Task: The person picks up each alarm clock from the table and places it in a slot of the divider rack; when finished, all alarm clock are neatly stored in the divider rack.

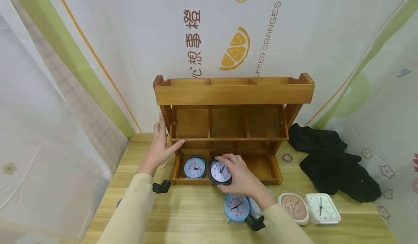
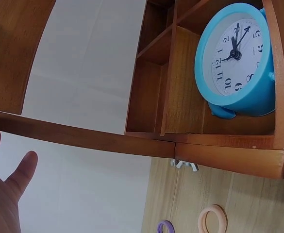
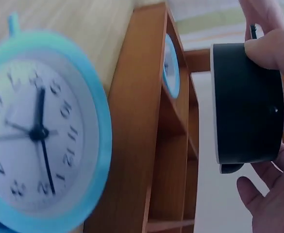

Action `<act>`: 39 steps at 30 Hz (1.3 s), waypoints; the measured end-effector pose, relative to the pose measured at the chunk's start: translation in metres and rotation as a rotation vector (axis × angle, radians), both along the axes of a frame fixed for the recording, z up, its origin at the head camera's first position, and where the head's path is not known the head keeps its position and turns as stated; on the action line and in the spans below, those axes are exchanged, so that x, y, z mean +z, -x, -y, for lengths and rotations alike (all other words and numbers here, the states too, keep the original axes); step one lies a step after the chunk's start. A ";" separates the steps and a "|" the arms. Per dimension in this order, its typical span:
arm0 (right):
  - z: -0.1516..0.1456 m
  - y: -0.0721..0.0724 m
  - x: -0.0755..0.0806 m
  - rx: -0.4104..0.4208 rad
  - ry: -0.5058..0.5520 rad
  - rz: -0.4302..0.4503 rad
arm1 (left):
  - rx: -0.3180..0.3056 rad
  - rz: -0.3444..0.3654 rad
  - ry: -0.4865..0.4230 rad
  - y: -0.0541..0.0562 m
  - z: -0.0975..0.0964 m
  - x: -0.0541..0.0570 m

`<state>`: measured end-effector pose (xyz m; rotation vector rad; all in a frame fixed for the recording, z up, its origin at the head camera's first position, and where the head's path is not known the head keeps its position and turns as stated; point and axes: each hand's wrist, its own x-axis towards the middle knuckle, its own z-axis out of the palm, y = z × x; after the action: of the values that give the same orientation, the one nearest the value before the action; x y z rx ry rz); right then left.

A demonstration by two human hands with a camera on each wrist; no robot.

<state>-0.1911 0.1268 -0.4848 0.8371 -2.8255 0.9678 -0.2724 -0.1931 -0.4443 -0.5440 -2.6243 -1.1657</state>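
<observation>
My right hand point(image 1: 236, 175) grips a round black alarm clock point(image 1: 220, 171) with a white dial. The clock is over the front of the lowest tier's middle compartment, tilted face-up; in the right wrist view its black side point(image 3: 248, 104) shows between thumb and fingers. With fingers spread, my left hand point(image 1: 160, 150) is at the left side of the wooden tiered rack point(image 1: 233, 94), thumb near the middle tier's lower edge. A blue alarm clock point(image 1: 195, 167) occupies the lowest tier's left compartment. Below my right hand, another blue alarm clock point(image 1: 236, 208) is on the table.
Behind my right forearm, a light-blue object point(image 1: 255, 207) is partly hidden. To the right are a tan-faced clock-like item point(image 1: 295, 208), a white square clock point(image 1: 323, 208), black cloth point(image 1: 336, 164) and a purple ring point(image 1: 287, 158). A peach ring point(image 2: 221, 219) lies left of the rack.
</observation>
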 end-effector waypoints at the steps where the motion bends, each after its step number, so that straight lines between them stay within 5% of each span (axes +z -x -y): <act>1: -0.003 0.004 -0.001 -0.007 -0.007 0.005 | -0.003 -0.004 0.001 0.001 0.000 0.000; 7: -0.014 0.033 -0.010 -0.036 -0.051 0.041 | -0.028 -0.085 -0.047 0.007 0.001 0.000; 11: -0.019 0.044 -0.020 -0.061 -0.042 0.101 | -0.024 -0.079 -0.037 0.008 0.002 0.000; 21: -0.024 0.052 -0.040 -0.109 0.068 0.189 | -0.016 -0.063 -0.021 0.008 0.001 -0.005; 39: -0.019 0.057 -0.056 -0.092 -0.061 0.257 | -0.007 -0.048 -0.014 0.010 0.000 -0.010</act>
<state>-0.2478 0.1456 -0.5405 0.6215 -3.0915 1.0513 -0.2821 -0.1929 -0.4547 -0.5715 -2.5739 -1.1582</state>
